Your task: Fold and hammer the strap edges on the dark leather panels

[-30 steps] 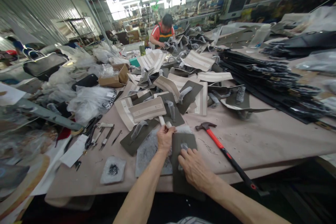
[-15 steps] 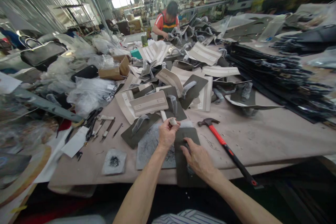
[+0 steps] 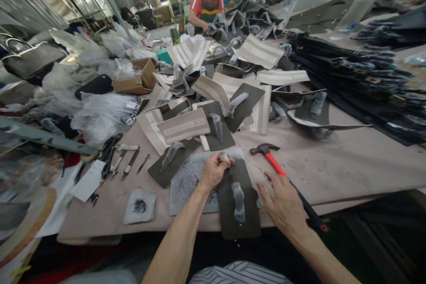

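Our left hand is closed around a short pale rod, its blunt end showing above the fist, at the top edge of a dark panel. That panel lies lengthwise toward us at the near edge of the bench, partly over a speckled grey slab, and a handle wrapped in clear plastic runs down its middle. Our right hand is open and holds nothing, its fingers spread just to the right of the panel; we cannot tell whether the fingertips touch the bench. Behind that hand lies a claw hammer with a red and black shaft, its head pointing away from us, and we cannot tell whether hand and shaft touch. To the left of the slab sits a pale pad bearing a little heap of small black pieces, and beyond it are some hand tools and a slip of white paper. Past our left hand we have a loose pile of more panels, some pale side up, some dark with wrapped handles. An open cardboard box and plastic bags stand left of the pile, a black stack lies right of it, and a co-worker in red sleeves works at the far side.
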A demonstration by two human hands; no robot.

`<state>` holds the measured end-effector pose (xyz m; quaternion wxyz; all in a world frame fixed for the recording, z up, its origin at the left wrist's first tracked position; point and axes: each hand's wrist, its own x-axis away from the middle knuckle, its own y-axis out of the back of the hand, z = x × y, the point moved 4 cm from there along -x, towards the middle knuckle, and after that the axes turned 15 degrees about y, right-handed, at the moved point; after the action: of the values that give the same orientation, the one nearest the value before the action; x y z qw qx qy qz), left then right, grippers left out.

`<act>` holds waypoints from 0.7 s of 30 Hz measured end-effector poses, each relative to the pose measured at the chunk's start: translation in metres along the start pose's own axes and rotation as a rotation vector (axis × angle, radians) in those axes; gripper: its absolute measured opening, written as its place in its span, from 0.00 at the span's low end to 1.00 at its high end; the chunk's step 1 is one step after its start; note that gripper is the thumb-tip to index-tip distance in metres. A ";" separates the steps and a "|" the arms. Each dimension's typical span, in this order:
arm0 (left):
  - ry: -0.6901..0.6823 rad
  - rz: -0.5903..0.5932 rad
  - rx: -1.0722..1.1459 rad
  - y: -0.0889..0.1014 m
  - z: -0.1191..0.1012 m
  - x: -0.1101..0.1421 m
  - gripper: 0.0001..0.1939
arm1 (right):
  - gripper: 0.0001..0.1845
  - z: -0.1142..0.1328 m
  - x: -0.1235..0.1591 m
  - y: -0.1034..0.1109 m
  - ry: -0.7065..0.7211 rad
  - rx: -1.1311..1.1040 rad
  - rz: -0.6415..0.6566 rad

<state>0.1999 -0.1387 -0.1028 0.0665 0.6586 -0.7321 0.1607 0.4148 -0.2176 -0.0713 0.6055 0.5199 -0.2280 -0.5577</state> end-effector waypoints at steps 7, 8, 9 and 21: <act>0.025 0.036 -0.064 -0.004 -0.005 0.002 0.13 | 0.21 -0.059 0.012 0.002 -0.100 0.386 0.252; 0.027 0.039 -0.075 -0.004 -0.005 0.002 0.13 | 0.20 -0.062 0.012 0.001 -0.103 0.385 0.267; 0.027 0.040 -0.087 -0.005 -0.005 0.002 0.12 | 0.20 -0.066 0.011 0.000 -0.112 0.377 0.280; -0.118 -0.071 -0.314 -0.010 -0.008 0.013 0.02 | 0.11 -0.038 -0.012 0.010 -0.665 -0.872 0.389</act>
<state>0.2074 -0.1492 -0.0902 0.1309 0.6738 -0.7272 0.0030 0.4479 -0.1937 -0.0722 0.7508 -0.0322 -0.2465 -0.6120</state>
